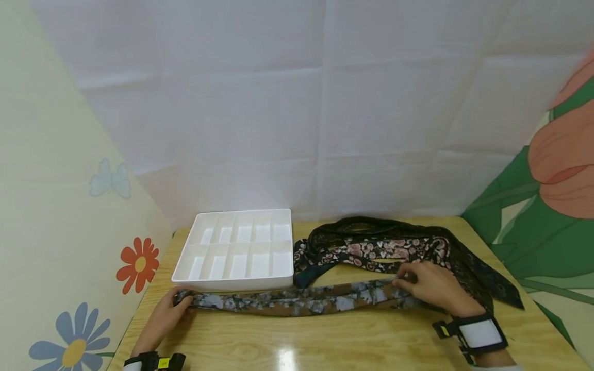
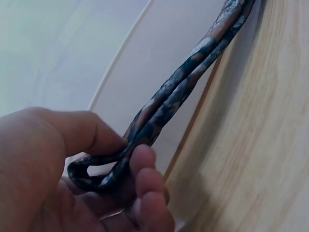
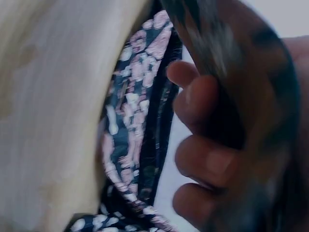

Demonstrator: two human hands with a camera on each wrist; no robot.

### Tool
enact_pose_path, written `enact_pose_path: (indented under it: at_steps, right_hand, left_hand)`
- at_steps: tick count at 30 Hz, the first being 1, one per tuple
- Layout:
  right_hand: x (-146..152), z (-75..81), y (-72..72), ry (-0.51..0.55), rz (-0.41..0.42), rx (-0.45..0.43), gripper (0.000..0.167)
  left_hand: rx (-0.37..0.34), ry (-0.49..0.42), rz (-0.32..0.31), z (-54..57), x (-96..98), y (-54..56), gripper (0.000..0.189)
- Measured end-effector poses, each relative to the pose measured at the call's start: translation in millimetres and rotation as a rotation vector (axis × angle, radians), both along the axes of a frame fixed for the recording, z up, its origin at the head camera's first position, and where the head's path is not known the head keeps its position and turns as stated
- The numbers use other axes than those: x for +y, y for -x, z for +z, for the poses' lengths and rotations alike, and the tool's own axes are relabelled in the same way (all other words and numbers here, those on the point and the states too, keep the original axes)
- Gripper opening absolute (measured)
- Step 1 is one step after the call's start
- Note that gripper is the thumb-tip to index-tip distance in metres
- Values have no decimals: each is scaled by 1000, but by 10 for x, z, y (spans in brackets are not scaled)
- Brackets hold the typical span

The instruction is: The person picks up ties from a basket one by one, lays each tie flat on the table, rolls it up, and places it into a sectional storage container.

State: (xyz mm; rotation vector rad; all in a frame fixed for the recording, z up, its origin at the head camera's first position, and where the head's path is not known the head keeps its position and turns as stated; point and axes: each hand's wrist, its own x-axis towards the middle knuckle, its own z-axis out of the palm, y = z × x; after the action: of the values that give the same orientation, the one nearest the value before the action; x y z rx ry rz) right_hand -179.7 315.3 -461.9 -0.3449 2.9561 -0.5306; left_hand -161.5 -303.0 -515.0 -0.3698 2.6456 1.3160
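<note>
Across a wood-grain tabletop point(image 1: 246, 337), before the white ten-compartment tray point(image 1: 232, 284), stretches a brown floral scarf point(image 1: 297, 305); the left hand point(image 1: 163, 315) pinches its looped end, the right hand point(image 1: 436, 287) grips it farther along, seemingly to keep the folded strip straight.

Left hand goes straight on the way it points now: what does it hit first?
Likely the near wall of the tray, toward its left corner, just past the cloth the left hand pinches. Height is unclear; it might clear the rim.
</note>
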Motion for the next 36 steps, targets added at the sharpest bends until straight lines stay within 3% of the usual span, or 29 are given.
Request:
enact_pose_path:
  at_steps: [6,11,15,21,25,30,36]
  right_hand:
    - [101,-189,-32,5,2,-78,28]
    - [271,-251,-51,25,-21,-207,50]
    - [386,-263,-61,85,-49,-303,45]
    - [477,-238,-134,113,-38,-279,30]
    - [552,-254,-151,191,-11,-349,22]
    - [651,-277,-137,207,-31,-339,30]
    - [706,-364,-142,187,-68,-286,35]
  left_hand:
    - [-9,-60,49,-59,-104,-20,52]
    - [-23,-9,84,-69,-185,-27,60]
    - [13,-15,125,-76,-217,-35,56]
    - [37,-112,200,-79,-209,-57,44]
    - [34,-130,208,-78,-225,-62,47]
    - [4,-168,232,-80,-229,-60,43]
    - [-18,-116,224,-92,-224,-57,42]
